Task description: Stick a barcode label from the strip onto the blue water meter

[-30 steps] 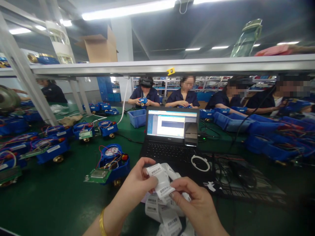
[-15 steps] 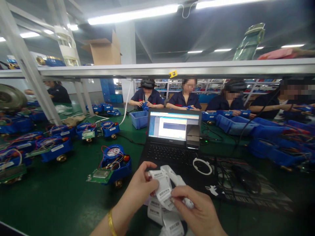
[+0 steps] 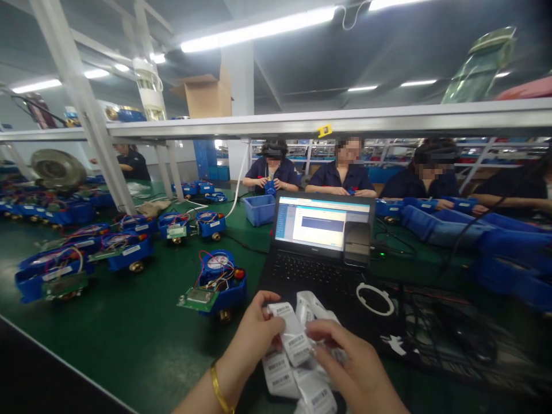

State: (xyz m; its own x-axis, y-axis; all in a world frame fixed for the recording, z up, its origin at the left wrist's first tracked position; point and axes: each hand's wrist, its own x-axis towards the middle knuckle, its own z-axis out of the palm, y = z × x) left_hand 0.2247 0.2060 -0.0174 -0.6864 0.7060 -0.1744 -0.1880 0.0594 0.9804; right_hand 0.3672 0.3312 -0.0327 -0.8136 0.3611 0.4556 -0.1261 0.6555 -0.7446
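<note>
Both my hands are low centre, working a white paper strip of barcode labels [image 3: 293,345]. Left hand [image 3: 254,336], gold bangle on the wrist, pinches the upper end of the strip btwn thumb and fingers. Right hand [image 3: 351,371] pinches it lower and to the right, fingertips curled onto the label edge. The hands sit close together, nearly touching over the strip.

Strip's long axis runs roughly top-to-bottom, from the left pinch down toward my body, w/ loose loops hanging below and a curl rising behind toward the black laptop [image 3: 321,247]. Left hand is nearer the top label, right is nearer the dangling part.

Blue water meter with red wires and a green circuit board [image 3: 218,282] sits just left of my left hand on the green bench top [image 3: 107,333]. White ring [image 3: 375,290] lies right of the laptop keys. Other workers in dark shirts sit across the bench.
</note>
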